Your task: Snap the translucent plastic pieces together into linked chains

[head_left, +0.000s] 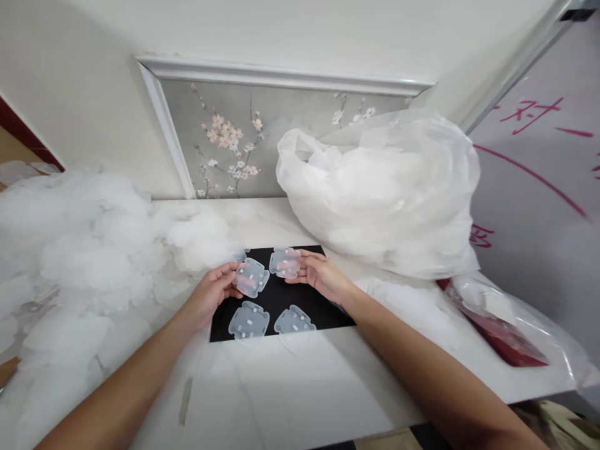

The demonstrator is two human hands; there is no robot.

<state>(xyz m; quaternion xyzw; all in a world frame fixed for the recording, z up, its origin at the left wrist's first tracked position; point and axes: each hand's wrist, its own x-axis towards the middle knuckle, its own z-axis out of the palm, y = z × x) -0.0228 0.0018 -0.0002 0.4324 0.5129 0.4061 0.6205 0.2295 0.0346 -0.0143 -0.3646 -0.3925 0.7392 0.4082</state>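
Observation:
My left hand (219,289) pinches the edge of a translucent plastic piece (253,278), a rounded square with small notches and white dots. In my right hand (321,275) is a similar translucent piece (281,259), its fingers showing through behind the plastic. Both pieces are over a black mat (323,312). Two more such pieces lie along the mat's front edge, a left piece (249,324) and a right piece (294,322). Behind my left hand, part of another piece (240,255) shows at the mat's back edge.
A large heap of whitish translucent pieces (94,250) covers the table's left side. A bulging white plastic bag (384,200) stands at the back right, and a red item in clear plastic (506,331) lies at the right. The white table (262,387) meets a wall with a framed blossom panel (234,137).

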